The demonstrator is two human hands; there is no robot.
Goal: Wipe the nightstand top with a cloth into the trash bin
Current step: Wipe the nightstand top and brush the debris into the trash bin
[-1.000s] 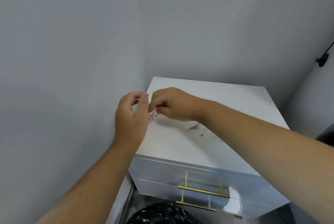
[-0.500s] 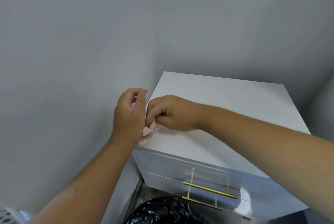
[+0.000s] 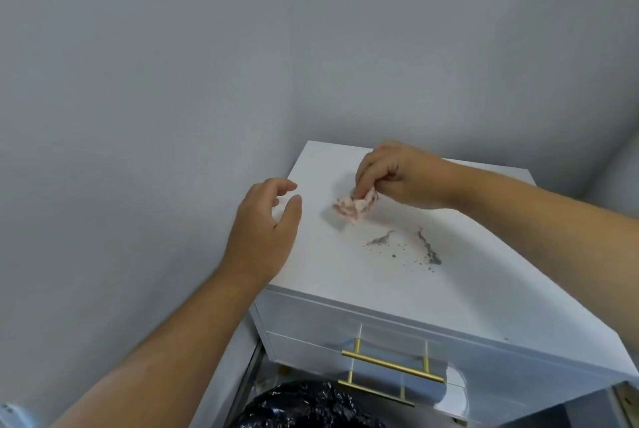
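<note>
A white nightstand (image 3: 460, 293) stands in the room's corner. Grey dirt streaks and crumbs (image 3: 404, 244) lie on the middle of its top. My right hand (image 3: 401, 175) pinches a small crumpled pink-and-white cloth (image 3: 356, 206) and presses it on the top, just behind and left of the dirt. My left hand (image 3: 266, 227) hovers at the top's left edge with fingers curled apart and nothing in them. A trash bin lined with a black bag (image 3: 304, 407) sits on the floor below the front left corner.
Grey walls close in behind and to the left of the nightstand. Two drawers with gold bar handles (image 3: 392, 365) face me. A narrow gap runs between the left wall and the nightstand's side.
My right hand carried the cloth from the top's left front edge back toward the middle. My left hand let go of the cloth and stayed at the left edge. The dirt has come into view.
</note>
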